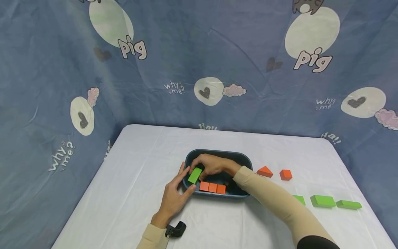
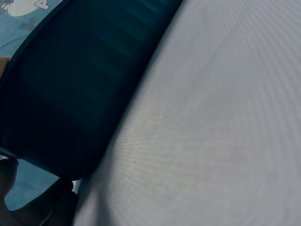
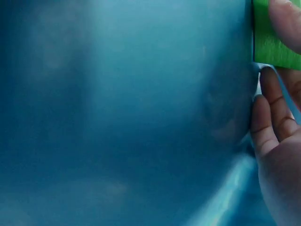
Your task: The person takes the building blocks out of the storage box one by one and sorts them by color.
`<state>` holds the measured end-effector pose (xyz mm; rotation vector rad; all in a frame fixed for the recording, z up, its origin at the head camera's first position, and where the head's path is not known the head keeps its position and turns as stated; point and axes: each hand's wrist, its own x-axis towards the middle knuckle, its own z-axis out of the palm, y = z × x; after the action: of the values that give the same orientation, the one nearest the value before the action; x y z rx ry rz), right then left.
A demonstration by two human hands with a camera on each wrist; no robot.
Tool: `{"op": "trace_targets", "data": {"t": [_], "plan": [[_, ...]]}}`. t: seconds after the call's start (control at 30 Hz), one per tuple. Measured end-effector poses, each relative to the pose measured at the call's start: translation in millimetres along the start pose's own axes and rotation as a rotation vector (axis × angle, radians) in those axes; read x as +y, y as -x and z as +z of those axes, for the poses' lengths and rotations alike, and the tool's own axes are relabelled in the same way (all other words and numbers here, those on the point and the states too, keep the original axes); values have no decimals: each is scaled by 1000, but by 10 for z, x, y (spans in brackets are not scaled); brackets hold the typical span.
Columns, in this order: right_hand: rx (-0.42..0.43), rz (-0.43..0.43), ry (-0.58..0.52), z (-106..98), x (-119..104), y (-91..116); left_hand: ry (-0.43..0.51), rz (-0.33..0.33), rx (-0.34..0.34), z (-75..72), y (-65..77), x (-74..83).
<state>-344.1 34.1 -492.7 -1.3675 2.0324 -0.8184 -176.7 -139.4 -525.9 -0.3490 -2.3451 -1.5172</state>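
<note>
A dark blue tub (image 1: 239,157) stands mid-table on the white cloth (image 1: 140,166). My right hand (image 1: 200,167) reaches in from the right and grips a green block (image 1: 195,175) at the tub's left end, just above the rim. In the right wrist view the green block (image 3: 270,44) sits top right against the tub's inner wall (image 3: 127,113). My left hand (image 1: 185,180) rests against the tub's left corner from outside, fingers straight along the wall and thumb on the near side. Three orange blocks (image 1: 212,187) lie in a row inside, along the near wall.
To the right of the tub lie an orange wedge (image 1: 265,171) and an orange block (image 1: 285,174). Nearer me are three green blocks (image 1: 322,201), one partly behind my right sleeve. Blue patterned cloth (image 1: 199,52) hangs behind and to both sides. The left wrist view shows the tub's outer wall (image 2: 70,94).
</note>
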Motion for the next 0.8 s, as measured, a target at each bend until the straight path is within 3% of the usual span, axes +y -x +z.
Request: {"op": "trace_targets", "data": {"t": [0.17, 0.23, 0.8], "plan": [[11, 22, 46, -27, -52, 19, 22, -20, 11, 17, -9, 46], [12, 29, 40, -59, -76, 39, 20, -17, 12, 44, -1, -74], [103, -13, -132, -441, -269, 411, 12, -16, 3, 49, -5, -55]]}}
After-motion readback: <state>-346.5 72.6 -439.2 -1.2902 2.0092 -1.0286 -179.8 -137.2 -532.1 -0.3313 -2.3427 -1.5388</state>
